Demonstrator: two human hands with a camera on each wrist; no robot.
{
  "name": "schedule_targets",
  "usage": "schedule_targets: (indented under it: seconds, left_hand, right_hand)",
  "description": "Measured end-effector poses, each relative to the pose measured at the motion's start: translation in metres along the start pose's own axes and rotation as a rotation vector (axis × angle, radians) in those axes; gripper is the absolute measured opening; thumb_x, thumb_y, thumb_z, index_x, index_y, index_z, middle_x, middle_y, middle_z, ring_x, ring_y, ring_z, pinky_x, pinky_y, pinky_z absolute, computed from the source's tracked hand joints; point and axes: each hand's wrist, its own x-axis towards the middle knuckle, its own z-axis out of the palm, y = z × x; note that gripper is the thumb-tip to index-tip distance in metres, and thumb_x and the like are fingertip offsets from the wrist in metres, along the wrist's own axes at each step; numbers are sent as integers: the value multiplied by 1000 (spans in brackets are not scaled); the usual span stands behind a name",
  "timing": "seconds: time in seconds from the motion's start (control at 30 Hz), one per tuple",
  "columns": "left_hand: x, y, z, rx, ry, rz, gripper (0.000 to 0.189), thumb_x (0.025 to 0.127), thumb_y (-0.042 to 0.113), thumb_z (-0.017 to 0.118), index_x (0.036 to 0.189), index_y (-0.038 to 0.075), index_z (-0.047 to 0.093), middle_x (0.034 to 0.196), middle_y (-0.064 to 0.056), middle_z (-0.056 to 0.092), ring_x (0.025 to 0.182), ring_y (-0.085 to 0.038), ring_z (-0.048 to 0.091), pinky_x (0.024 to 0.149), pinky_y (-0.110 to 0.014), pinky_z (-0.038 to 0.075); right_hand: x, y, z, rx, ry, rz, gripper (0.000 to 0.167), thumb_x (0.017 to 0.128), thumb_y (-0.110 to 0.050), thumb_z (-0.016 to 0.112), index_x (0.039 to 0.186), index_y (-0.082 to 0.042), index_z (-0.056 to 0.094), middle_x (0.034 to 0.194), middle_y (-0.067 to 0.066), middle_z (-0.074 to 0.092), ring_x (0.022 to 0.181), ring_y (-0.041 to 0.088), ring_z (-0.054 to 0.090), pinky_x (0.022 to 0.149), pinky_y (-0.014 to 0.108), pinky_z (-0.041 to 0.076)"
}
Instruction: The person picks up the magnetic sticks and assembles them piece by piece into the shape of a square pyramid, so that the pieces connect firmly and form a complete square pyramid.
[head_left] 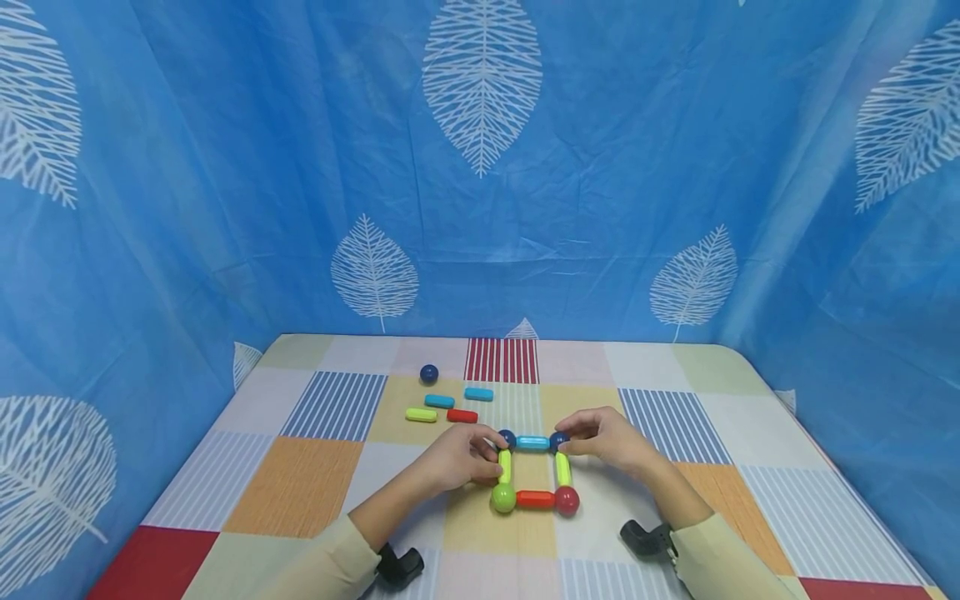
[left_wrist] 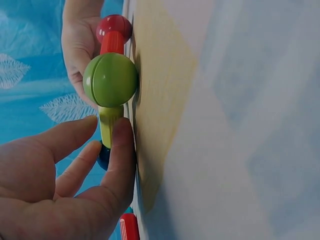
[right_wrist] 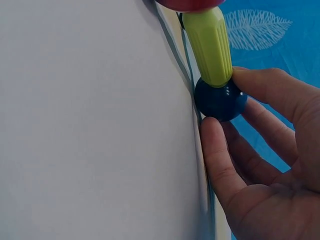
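Observation:
A square frame of magnetic rods and balls lies on the table, with a blue rod (head_left: 533, 442) along its far side and a red rod (head_left: 536, 499) along its near side. Yellow-green rods form its left (head_left: 505, 468) and right (head_left: 563, 470) sides. A green ball (head_left: 503, 497) and a red ball (head_left: 567, 501) make the near corners. My left hand (head_left: 463, 457) curls its fingers about the left rod, close to the far-left dark blue ball (head_left: 507, 438). At the far-right corner, my right hand (head_left: 609, 437) pinches the other dark blue ball (right_wrist: 220, 101) between thumb and fingers.
Behind the left hand lie loose pieces: a dark blue ball (head_left: 429, 374), blue rods (head_left: 439, 402) (head_left: 478, 394), a yellow-green rod (head_left: 422, 414) and a red rod (head_left: 462, 416). A patterned cloth (head_left: 307, 483) covers the table, and blue curtains (head_left: 570, 217) surround it.

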Motion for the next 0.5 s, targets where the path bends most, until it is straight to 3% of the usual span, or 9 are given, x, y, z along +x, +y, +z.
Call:
schedule_targets:
  seconds: [0.2,0.5]
  left_hand:
    - [1,-1,-1,-14,-10,12,27,86,4,80,110,12,73,92,-6,66,76,-17,69,64,-25,53]
    - [3,-2,-3,1,-4,23,25,87,5,79,110,13,73,93,-5,66,74,-17,68,58,-25,47]
  right_hand:
    - [0,1,0,-15,-1,-11,28,87,-16,81,113,-6,76,108,9,75,94,16,65,80,26,56]
    - [-2,-1,1,-35,3,-19,27,88,-16,80,113,-7,76,108,9,75,93,17,65,78,24,56]
